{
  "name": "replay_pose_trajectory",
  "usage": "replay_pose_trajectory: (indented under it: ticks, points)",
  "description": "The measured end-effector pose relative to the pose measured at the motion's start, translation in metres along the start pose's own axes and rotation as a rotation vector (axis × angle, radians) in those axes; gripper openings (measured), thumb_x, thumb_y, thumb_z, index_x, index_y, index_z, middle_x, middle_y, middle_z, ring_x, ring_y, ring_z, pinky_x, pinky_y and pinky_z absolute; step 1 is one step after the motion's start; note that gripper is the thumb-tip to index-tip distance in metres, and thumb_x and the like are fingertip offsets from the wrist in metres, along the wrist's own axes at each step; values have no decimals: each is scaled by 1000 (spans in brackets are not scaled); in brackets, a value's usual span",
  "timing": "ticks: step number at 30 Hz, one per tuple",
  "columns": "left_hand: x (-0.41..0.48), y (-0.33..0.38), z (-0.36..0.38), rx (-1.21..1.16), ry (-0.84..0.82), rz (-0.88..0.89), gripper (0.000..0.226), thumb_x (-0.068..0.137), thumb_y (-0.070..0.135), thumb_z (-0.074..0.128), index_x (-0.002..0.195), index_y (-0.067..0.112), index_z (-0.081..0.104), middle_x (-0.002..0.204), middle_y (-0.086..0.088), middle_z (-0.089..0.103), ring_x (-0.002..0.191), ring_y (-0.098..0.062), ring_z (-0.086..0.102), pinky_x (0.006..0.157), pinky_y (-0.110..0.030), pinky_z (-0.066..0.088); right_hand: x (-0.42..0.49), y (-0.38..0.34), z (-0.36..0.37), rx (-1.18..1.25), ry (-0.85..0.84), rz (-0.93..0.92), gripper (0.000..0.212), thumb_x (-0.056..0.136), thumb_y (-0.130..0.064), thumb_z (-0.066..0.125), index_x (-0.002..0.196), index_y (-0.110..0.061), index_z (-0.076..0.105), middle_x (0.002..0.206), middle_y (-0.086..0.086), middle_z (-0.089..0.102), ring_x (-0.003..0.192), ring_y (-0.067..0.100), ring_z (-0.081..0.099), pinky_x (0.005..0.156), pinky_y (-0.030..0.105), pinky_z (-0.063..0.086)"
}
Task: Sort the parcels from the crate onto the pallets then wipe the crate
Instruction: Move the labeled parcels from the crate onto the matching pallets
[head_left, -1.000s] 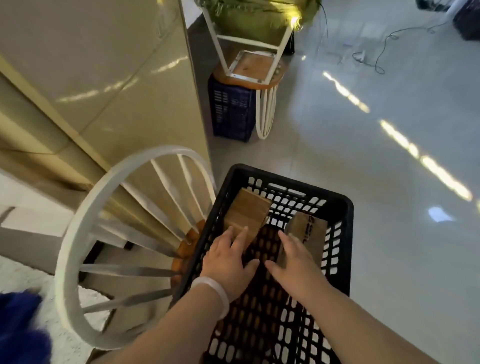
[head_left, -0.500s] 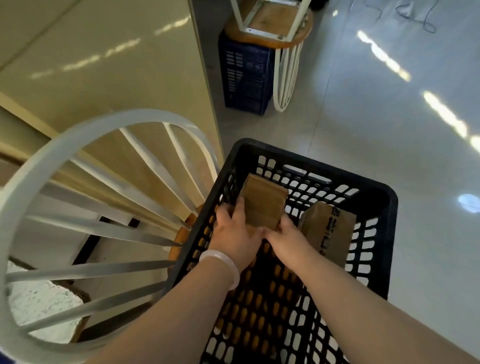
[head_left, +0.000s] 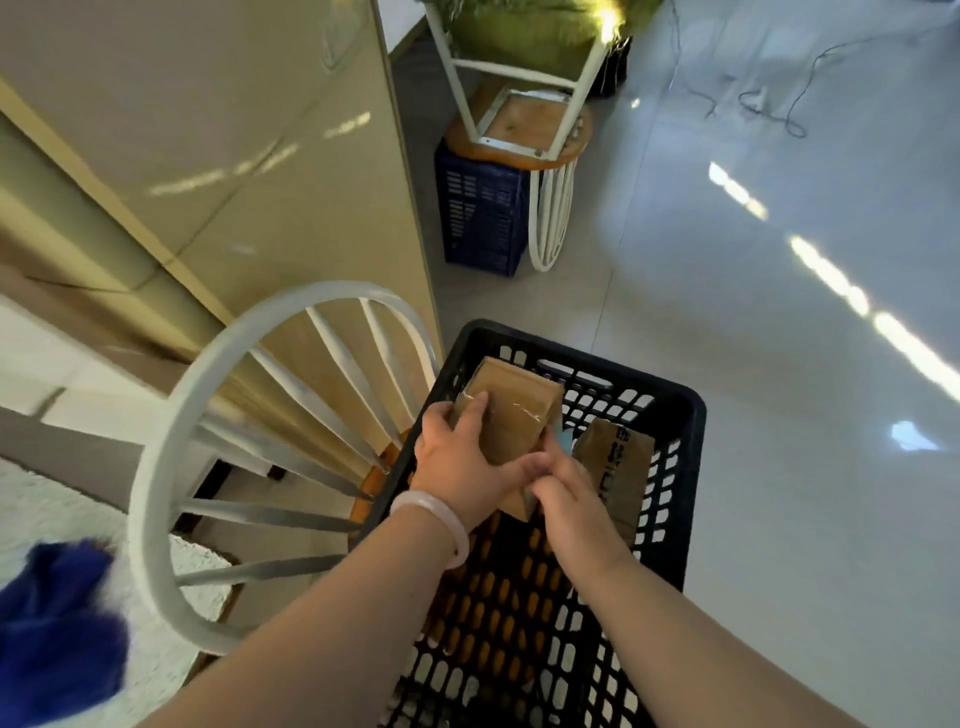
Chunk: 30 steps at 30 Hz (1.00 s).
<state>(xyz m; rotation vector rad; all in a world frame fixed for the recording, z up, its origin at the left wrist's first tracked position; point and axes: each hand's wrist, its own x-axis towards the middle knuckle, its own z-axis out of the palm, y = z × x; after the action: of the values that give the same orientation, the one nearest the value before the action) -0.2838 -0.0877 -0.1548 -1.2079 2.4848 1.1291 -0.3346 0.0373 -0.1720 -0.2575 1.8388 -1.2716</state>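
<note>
We had both hands down in the black perforated plastic crate (head_left: 675, 410), and they met on the nearer of the two brown cardboard parcels, a tape-wrapped box (head_left: 511, 415) at the crate's far left corner. Our left hand (head_left: 460, 460), the one with the pale bangle at the wrist, wrapped the box's left side, fingers curled over its top edge and thumb along the near face. Our right hand (head_left: 563, 493) closed on its near right corner, fingers narrow and pressed to the cardboard. So each hand was gripping the same box, neither one spread wide.

The box lay directly ahead of our fingers, its long axis running away from us toward the crate's far wall, tilted so the far end stood higher. It looked partly raised off the crate floor, though we could not tell whether its underside was clear. The left hand was the nearer and had the fuller hold.

We counted two parcels in the crate: this one and a second brown cardboard parcel with dark printed characters (head_left: 615, 467), leaning just beside it on the right, near the right hand's knuckles. A small pale-blue scrap showed between them; what it was we could not tell. No pallet was in view, so we judged the coming lift would go up and out.
</note>
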Motion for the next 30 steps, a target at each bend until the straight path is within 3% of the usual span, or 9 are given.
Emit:
replay_pose_trajectory:
  ticks: [5, 9, 13, 17, 20, 23, 26, 30]
  points:
    - [-37, 20, -42, 84, 81, 92, 101, 73, 63, 71, 152, 41, 12, 152, 3, 9, 141, -28, 18, 116, -41, 27, -44, -43, -2, -76, -43, -134, 59, 85, -55, 42, 142, -61, 29, 144, -6, 41, 134, 12, 38, 116, 49, 28]
    - [-58, 30, -81, 39, 122, 134, 93, 74, 62, 70, 151, 40, 23, 153, 3, 14, 142, -27, 20, 116, -39, 25, -64, -75, -7, -216, -19, -233, 51, 99, -42, 43, 148, -47, 30, 146, -8, 42, 135, 9, 38, 114, 43, 33]
    - [-71, 34, -122, 79, 63, 209, 84, 76, 52, 71, 149, 38, 32, 150, 3, 22, 139, -24, 27, 116, -37, 29, -76, -104, -18, -347, 130, -291, 58, 96, -36, 59, 149, -33, 34, 129, -11, 43, 125, 9, 46, 87, 21, 46]
    - [-80, 36, -145, -12, -55, 252, 76, 77, 42, 73, 146, 35, 41, 142, 4, 31, 131, -18, 39, 107, -29, 36, -83, -119, -29, -449, 199, -235, 85, 85, -44, 71, 153, -39, 20, 149, 0, 37, 131, 21, 45, 98, 40, 49]
    - [-87, 39, -152, -112, -113, 285, 78, 69, 44, 71, 142, 34, 47, 136, 3, 44, 125, -17, 46, 99, -26, 38, -86, -120, -31, -434, 121, -144, 88, 80, -54, 71, 150, -43, 18, 126, -1, 58, 107, 16, 62, 89, 44, 55]
    - [-96, 41, -155, -247, -149, 303, 70, 62, 42, 66, 131, 39, 54, 126, 6, 52, 110, -10, 53, 89, -20, 44, -93, -118, -32, -366, 67, -123, 76, 85, -54, 66, 146, -37, 24, 106, -4, 66, 96, 13, 66, 88, 44, 55]
    - [-99, 38, -156, -389, -213, 266, 57, 60, 43, 69, 115, 47, 57, 122, 4, 57, 106, -14, 60, 95, -35, 53, -100, -118, -34, -318, 58, -141, 72, 85, -53, 66, 142, -35, 28, 102, -3, 68, 91, 13, 68, 82, 39, 57]
    - [-104, 33, -156, -486, -270, 235, 61, 56, 45, 71, 116, 43, 62, 120, -3, 65, 107, -19, 65, 94, -42, 55, -107, -121, -35, -295, 17, -119, 68, 84, -51, 68, 138, -41, 27, 97, 0, 71, 83, 16, 71, 71, 33, 58]
